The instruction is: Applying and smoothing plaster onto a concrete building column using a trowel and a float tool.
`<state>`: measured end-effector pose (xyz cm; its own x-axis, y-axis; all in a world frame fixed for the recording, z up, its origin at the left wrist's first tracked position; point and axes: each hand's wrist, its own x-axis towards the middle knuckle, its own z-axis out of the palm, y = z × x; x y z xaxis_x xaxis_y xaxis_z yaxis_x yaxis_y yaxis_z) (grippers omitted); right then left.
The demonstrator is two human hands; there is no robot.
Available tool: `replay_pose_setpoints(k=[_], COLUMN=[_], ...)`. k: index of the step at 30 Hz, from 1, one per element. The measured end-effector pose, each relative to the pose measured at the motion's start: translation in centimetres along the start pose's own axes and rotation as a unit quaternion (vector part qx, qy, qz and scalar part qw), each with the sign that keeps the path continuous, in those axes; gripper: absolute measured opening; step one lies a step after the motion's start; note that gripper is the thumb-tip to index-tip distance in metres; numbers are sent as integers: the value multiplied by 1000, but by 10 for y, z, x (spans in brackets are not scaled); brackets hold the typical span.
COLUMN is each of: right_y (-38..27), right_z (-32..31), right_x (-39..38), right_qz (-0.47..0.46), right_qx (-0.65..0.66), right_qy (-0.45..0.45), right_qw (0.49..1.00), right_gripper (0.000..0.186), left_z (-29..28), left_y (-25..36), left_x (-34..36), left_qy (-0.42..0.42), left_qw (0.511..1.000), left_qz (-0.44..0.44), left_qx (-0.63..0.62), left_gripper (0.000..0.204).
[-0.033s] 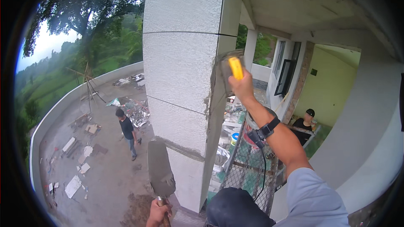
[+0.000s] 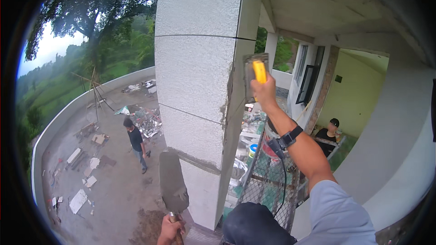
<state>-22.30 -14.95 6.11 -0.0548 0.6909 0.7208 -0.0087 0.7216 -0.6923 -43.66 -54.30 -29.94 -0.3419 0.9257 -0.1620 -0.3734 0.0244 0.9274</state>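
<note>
Low in the picture, my left hand (image 2: 169, 229) is closed round the handle of a trowel (image 2: 173, 181). Its long blade points upward, with grey mortar on it, in front of the pillar (image 2: 195, 72). My right arm is stretched forward, and my right hand (image 2: 265, 91) grips the yellow handle of a plastering float (image 2: 249, 66). The float's dark, mortar-smeared plate stands upright beside the pillar's right-hand face. Whether it touches that face I cannot tell. White textured panels with dark joints cover the pillar's front, and grey mortar marks its right corner.
A mesh platform (image 2: 268, 190) with a cable lies below my right arm, near a bucket (image 2: 253, 149). One person (image 2: 136, 143) stands on the terrace at left, another (image 2: 328, 138) is at right. Rubble (image 2: 145, 120), broken boards and a pole tripod (image 2: 94, 93) lie beyond the pillar.
My right hand and the float have shifted slightly right, away from the pillar's corner. My left hand and the trowel keep their place. The person on the terrace has moved a little.
</note>
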Motion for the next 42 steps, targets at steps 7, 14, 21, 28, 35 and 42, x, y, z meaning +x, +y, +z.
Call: replay_pose_setpoints(k=[7, 14, 21, 28, 35, 42], right_y=[-37, -12, -23, -68, -80, -105], right_z=[-2, 10, -20, 54, 57, 40], right_x=[18, 35, 2, 3, -32, 48], right_qz=[31, 73, -115, -86, 46, -173], right_qx=[259, 279, -46, -231, -45, -262], right_qy=[-178, -164, -123, -212, -347, -121], right_qw=[949, 943, 985, 946, 936, 942], right_gripper=[16, 14, 26, 33, 35, 47], left_z=[0, 14, 18, 25, 4, 6], left_y=[-2, -2, 10, 13, -15, 0], left_x=[10, 2, -1, 2, 17, 4], left_qy=[-5, 16, 18, 32, 32, 54], left_qw=[993, 999, 998, 997, 997, 997], left_qz=[-21, 1, 8, -14, 46, 19], left_qx=[117, 50, 56, 70, 44, 46], left_gripper=[24, 11, 10, 12, 14, 19])
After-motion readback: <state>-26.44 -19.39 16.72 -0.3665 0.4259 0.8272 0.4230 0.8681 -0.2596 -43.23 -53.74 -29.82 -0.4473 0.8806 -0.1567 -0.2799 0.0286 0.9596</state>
